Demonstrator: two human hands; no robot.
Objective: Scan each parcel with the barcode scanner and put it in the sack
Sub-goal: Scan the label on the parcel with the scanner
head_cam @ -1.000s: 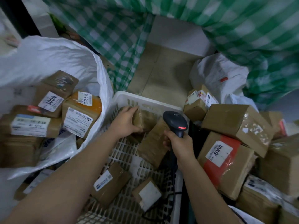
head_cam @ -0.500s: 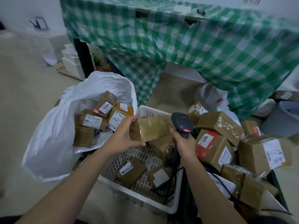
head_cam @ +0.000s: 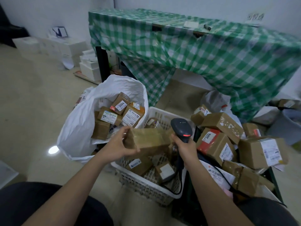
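Above the white plastic basket (head_cam: pixel 156 191), a taped brown parcel (head_cam: pixel 150 141) is held by its near end in the left hand (head_cam: pixel 119 146), thumb below and fingers above, while the barcode scanner (head_cam: pixel 181 128) is gripped by its handle in the right hand (head_cam: pixel 185 148), just beside the parcel's far end. The scan could fail, it is judged, since no label is shown on the faces turned to the camera and the scanner's window seems aimed past the box. The parcel could also slip from a one-ended hold on glossy tape. Whether a barcode lies underneath cannot be told. The white sack (head_cam: pixel 78 128) stands open to the left, already holding labelled parcels; its bottom is hidden. The scanner's cable (head_cam: pixel 178 185) is partly lost among the basket's boxes.
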